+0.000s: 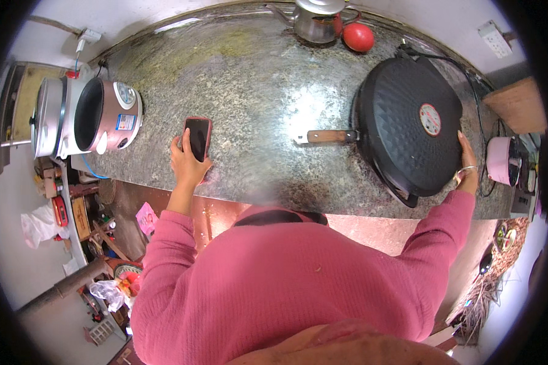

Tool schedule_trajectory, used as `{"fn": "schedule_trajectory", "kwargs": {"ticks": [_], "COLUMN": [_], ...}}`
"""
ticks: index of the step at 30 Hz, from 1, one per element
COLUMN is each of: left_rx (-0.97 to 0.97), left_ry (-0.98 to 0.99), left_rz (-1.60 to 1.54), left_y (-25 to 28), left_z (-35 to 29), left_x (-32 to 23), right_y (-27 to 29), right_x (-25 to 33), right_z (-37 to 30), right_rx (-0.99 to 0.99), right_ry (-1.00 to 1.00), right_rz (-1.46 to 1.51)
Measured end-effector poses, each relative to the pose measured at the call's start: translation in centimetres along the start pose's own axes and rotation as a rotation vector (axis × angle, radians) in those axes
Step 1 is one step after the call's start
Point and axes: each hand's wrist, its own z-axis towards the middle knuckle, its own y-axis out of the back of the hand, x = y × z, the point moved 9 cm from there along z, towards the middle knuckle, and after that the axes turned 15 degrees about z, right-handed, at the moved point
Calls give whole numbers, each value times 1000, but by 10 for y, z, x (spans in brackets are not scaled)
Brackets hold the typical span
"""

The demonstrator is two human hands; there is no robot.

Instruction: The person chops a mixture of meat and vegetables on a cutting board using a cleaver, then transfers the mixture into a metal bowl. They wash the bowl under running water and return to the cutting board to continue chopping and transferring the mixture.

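Note:
My left hand (190,163) is on a smartphone (198,137) with a dark screen and red edge, lying on the stone counter. One finger reaches over the screen, and the thumb is at the phone's right side. My right hand (467,167), with a ring or band on it, rests along the right side of a large round black electric griddle (402,121). Its fingers are stretched out against the rim; some are hidden behind it. The griddle's lid is closed and carries a round sticker. From its left side sticks out a wooden handle (330,137); what it belongs to is hidden.
A metal kettle (316,23) and a red round object (358,37) stand at the back. At the left is a pink rice cooker (109,115) with its pot open, beside a steel pot (47,118). A black cord (463,70) runs behind the griddle toward a small pink appliance (502,160).

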Motion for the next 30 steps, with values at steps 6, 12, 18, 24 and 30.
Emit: {"fn": "schedule_trajectory", "kwargs": {"ticks": [6,12,18,24,30], "left_rx": [-46,-74,-34,-74,587], "left_ry": [-110,-204,-179,-396,-406], "left_rz": [-149,-77,-141,-499,-816], "left_y": [5,6,8,49,28], "left_z": [-6,-14,-24,0,35], "left_x": [0,7,24,-36,-150], "right_y": [-52,-115,-126,-135,-143], "right_x": [-15,-27,-32,-20,-29], "right_z": [-37,-70,-80,-54,-54], "right_rx": [68,196,225,195,256], "right_ry": [-20,-18,-36,2,-63], "right_rz": [-79,-40,-26,43,179]}}
